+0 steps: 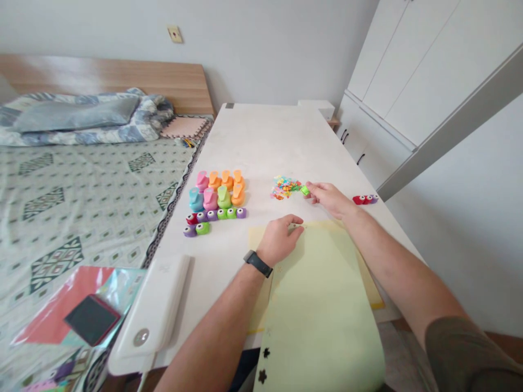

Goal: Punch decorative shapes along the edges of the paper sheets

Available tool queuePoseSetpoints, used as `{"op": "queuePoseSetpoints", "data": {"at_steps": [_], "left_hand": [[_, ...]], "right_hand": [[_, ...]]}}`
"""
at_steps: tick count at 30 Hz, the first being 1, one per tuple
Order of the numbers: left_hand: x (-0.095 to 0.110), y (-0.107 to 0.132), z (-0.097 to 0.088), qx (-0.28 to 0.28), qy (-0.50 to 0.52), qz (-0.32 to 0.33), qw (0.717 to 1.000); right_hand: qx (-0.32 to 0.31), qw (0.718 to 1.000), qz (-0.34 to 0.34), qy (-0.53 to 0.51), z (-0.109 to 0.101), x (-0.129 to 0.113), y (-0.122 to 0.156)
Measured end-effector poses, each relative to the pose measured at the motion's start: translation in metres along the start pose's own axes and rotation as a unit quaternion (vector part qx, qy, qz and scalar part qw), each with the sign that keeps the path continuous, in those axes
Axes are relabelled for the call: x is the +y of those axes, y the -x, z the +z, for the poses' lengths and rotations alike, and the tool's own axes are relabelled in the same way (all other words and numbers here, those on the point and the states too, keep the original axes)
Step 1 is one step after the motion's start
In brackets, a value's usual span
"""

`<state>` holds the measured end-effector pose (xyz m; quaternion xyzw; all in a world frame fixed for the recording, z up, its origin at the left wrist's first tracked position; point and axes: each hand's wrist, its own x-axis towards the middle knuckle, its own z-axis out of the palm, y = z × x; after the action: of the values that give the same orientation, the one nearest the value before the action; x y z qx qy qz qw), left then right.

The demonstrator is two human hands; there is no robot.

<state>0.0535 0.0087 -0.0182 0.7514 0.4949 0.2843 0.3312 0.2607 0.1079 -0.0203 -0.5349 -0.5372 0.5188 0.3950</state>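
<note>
My right hand [326, 197] is closed on a small green craft punch [305, 190], right beside a heap of colourful paper cutouts [285, 186]. A large light green sheet of paper [322, 294] hangs over the table's near edge, with punched shapes along its left side. At its far left corner rests my left hand [283, 237], fingers slightly curled and thumb apart, nothing visible between them. Under the green sheet lies a yellow sheet [258, 237]. To the left, larger craft punches [224, 197] stand in two rows, with small punches [222, 214] in front of them.
On the white table [265, 139], a few small red and purple punches [365, 200] sit at the right edge. A white desk lamp [153, 310] lies front left. The bed [93, 190] adjoins on the left, holding a phone [92, 319] on packaged coloured paper [49, 321].
</note>
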Motion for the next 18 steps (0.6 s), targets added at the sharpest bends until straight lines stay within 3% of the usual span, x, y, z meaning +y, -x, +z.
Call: {"op": "queuePoseSetpoints", "data": {"at_steps": [18], "left_hand": [[-0.0030,-0.0008,0.0035,-0.003,0.003,0.004,1.000]], "right_hand": [[-0.020,0.997,0.005,0.078,0.0023,-0.0088,-0.0108]]}}
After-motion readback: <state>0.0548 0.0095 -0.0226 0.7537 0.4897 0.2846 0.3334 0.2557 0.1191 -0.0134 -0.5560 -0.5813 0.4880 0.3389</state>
